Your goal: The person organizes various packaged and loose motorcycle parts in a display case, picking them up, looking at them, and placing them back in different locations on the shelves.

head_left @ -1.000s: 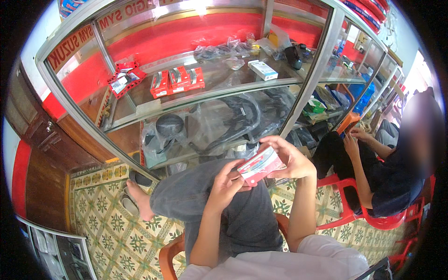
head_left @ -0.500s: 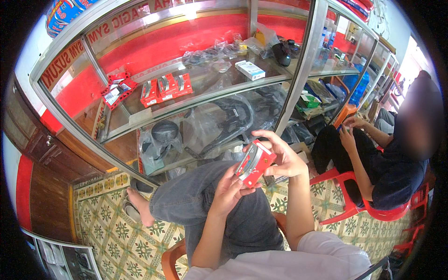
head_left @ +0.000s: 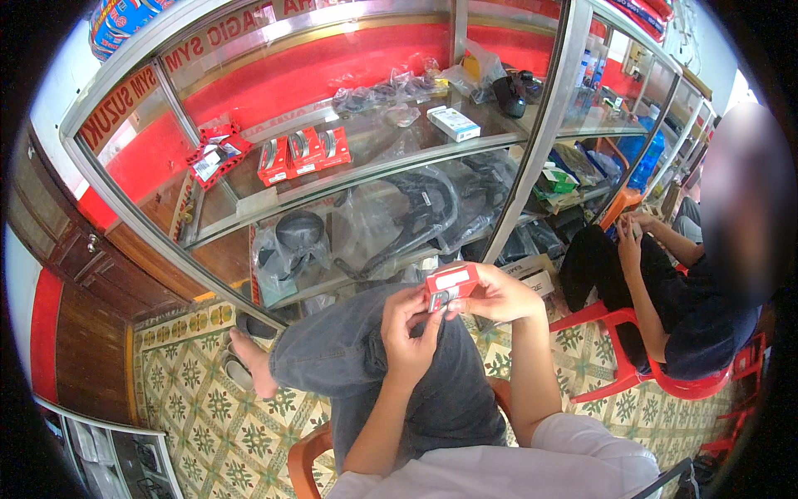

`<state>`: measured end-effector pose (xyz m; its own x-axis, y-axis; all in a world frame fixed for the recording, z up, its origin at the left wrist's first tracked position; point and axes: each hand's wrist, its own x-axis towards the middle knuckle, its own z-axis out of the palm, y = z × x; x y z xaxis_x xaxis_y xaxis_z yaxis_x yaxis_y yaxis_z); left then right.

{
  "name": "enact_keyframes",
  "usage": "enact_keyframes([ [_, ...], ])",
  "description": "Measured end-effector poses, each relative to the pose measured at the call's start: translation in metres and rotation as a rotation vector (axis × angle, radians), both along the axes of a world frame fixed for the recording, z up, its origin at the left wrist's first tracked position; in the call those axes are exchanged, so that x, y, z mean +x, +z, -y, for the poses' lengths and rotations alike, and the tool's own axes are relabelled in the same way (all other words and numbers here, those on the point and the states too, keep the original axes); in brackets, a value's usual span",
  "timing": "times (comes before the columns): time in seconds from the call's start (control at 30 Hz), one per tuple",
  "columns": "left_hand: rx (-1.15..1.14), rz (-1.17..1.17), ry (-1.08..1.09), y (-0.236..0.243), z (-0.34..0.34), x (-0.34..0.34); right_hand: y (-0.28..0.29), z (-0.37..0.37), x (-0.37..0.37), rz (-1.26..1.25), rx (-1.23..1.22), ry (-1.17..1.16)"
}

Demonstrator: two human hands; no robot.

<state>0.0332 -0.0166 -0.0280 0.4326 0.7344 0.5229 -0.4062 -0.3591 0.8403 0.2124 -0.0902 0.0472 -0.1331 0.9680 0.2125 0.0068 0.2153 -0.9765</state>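
Note:
A small red cardboard box (head_left: 453,281) with a white label on one side is held in front of me, above my lap. My left hand (head_left: 411,328) grips its left end, with the thumb at the lower edge. On the other end, the fingers of my right hand (head_left: 503,297) are closed round it. Both thumbs come close together below the box. Part of the box is hidden behind my fingers.
Ahead stands a glass display case (head_left: 519,200) with red boxes (head_left: 303,155), a white-blue box (head_left: 454,124) and plastic-wrapped black parts (head_left: 416,208). At right a person (head_left: 665,316) sits on a red plastic chair (head_left: 611,349). The floor is patterned tile (head_left: 220,405).
The red box has been turned in my hands, from its large printed face to a narrower side with a white label. My right hand has lowered, its fingers now closer round the box.

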Motion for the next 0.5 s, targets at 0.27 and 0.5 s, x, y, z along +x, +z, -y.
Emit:
enact_keyframes([
  [0.27, 0.357, -0.149, 0.188, 0.048, 0.0, -0.019, 0.021, 0.003, -0.002, 0.575, 0.18, -0.197],
  [0.5, 0.237, -0.21, 0.141, 0.038, -0.001, -0.021, 0.026, 0.012, 0.0, 0.674, 0.166, -0.366],
])
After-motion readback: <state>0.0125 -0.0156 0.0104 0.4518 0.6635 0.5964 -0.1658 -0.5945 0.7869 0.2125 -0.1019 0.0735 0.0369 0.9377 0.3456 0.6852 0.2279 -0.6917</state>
